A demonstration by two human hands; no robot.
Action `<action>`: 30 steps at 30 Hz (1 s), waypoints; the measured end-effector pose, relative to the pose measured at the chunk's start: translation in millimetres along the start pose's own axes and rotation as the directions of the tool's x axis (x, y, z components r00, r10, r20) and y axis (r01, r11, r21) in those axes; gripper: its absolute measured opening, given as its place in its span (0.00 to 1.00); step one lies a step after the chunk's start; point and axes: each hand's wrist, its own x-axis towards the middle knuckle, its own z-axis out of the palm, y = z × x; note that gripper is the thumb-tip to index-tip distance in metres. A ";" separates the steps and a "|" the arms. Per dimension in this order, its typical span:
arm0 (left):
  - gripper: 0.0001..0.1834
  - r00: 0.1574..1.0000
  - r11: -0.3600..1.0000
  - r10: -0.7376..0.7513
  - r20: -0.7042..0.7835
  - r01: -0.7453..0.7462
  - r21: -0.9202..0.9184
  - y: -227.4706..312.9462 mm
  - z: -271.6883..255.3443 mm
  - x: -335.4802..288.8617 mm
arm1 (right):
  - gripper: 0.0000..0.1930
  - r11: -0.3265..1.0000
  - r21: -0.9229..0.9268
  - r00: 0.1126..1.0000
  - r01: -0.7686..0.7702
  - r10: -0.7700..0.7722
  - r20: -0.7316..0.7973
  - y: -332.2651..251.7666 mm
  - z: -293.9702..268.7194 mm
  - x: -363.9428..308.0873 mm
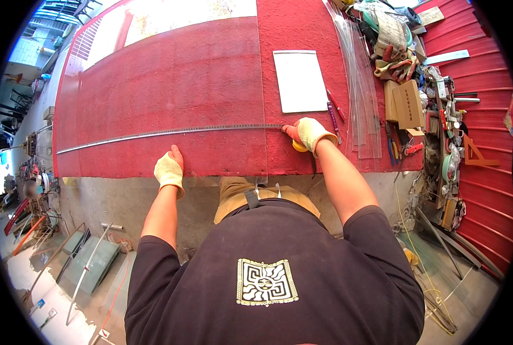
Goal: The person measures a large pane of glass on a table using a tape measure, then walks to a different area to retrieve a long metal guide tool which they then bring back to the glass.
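A large clear glass sheet [164, 75] lies on the red-covered table [302, 155], with bright reflections along its far side. Across it, a tape measure's blade [170, 132] stretches from the sheet's left edge to just past its right edge. My right hand [313, 135], in a cream glove with bare fingertips, grips the tape measure at that end; part of its yellow case [298, 146] shows under the palm. My left hand [170, 168], gloved likewise, rests on the glass near the front edge, below the blade. Its fingers stretch forward and hold nothing visible.
A white pad [301, 80] lies beyond my right hand, with a red pen [336, 104] and a purple pen [333, 122] beside it. Clear strips [363, 103] line the table's right side. Past them sit cardboard boxes [409, 103], gloves and pliers. Glass panes [98, 261] lean at lower left.
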 end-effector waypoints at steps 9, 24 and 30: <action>0.40 1.000 1.000 -0.007 0.014 0.007 -0.003 0.9 -1.9 -0.5 | 0.36 1.000 -0.005 1.000 0.012 -0.012 0.000 1.2 0.1 0.1; 0.40 1.000 1.000 -0.015 0.027 0.015 0.003 0.5 -1.8 0.0 | 0.36 1.000 0.005 1.000 -0.002 0.002 0.017 -5.9 -8.2 -12.1; 0.40 1.000 1.000 -0.011 0.020 0.011 -0.007 1.6 -5.0 -1.8 | 0.36 1.000 -0.009 1.000 0.017 -0.017 0.006 -4.0 -6.3 -10.1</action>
